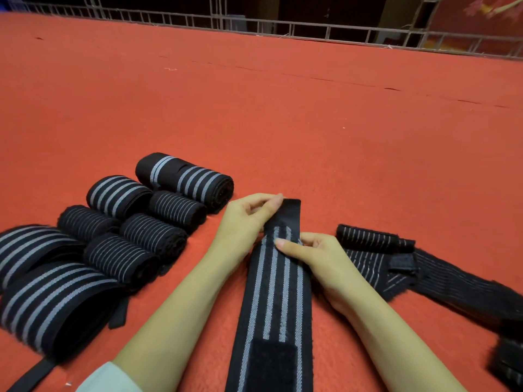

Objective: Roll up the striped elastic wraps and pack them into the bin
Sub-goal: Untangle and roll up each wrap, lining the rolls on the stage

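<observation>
A flat black wrap with grey stripes lies lengthwise on the red surface in front of me, a black velcro patch near its close end. My left hand pinches the wrap's far black end. My right hand holds the wrap's right edge, thumb lying across the stripes. Several rolled striped wraps lie in rows to the left. More unrolled thin-striped wraps sprawl to the right. No bin is in view.
The red felt surface stretches far ahead to a metal railing at the back. Two large loosely coiled wraps sit at the near left.
</observation>
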The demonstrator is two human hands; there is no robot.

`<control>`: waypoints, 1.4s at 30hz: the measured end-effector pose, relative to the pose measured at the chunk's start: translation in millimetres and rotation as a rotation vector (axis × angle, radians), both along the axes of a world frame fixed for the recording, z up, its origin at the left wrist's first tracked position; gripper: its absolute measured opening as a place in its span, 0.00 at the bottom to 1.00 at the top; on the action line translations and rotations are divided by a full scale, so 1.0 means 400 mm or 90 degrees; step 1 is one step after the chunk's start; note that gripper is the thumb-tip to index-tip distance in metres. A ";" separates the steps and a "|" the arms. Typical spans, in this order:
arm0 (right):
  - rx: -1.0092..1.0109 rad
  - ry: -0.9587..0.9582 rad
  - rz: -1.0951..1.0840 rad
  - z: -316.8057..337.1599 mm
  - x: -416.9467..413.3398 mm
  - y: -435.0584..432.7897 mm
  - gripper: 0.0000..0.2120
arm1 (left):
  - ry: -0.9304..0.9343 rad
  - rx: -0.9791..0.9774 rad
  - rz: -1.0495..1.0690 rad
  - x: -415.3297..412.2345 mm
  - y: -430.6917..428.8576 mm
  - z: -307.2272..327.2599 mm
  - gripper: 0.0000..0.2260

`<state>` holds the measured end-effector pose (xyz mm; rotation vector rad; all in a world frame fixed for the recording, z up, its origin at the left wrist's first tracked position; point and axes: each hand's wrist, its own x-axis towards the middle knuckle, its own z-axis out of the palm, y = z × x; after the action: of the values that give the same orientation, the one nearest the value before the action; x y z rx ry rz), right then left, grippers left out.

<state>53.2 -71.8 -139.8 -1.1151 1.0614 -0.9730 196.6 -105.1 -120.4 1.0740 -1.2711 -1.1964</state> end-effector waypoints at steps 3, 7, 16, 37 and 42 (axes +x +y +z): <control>0.012 -0.036 -0.028 -0.004 -0.006 -0.007 0.10 | 0.037 0.067 -0.066 0.005 -0.002 0.019 0.21; -0.005 -0.044 -0.028 -0.004 -0.010 -0.010 0.11 | 0.014 0.025 -0.095 0.007 0.007 0.016 0.04; -0.019 -0.080 -0.016 0.000 -0.017 -0.008 0.19 | -0.097 0.009 -0.106 0.020 -0.008 -0.024 0.10; -0.032 -0.078 -0.088 0.010 -0.017 -0.013 0.22 | -0.137 -0.148 -0.129 0.048 0.007 0.003 0.12; -0.039 -0.125 -0.081 0.012 -0.021 -0.013 0.20 | -0.162 -0.113 -0.167 0.061 0.013 0.009 0.12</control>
<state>44.8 -76.9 -135.1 -0.9876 0.9578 -1.1978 220.9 -100.1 -116.8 0.9707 -1.7258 -1.1370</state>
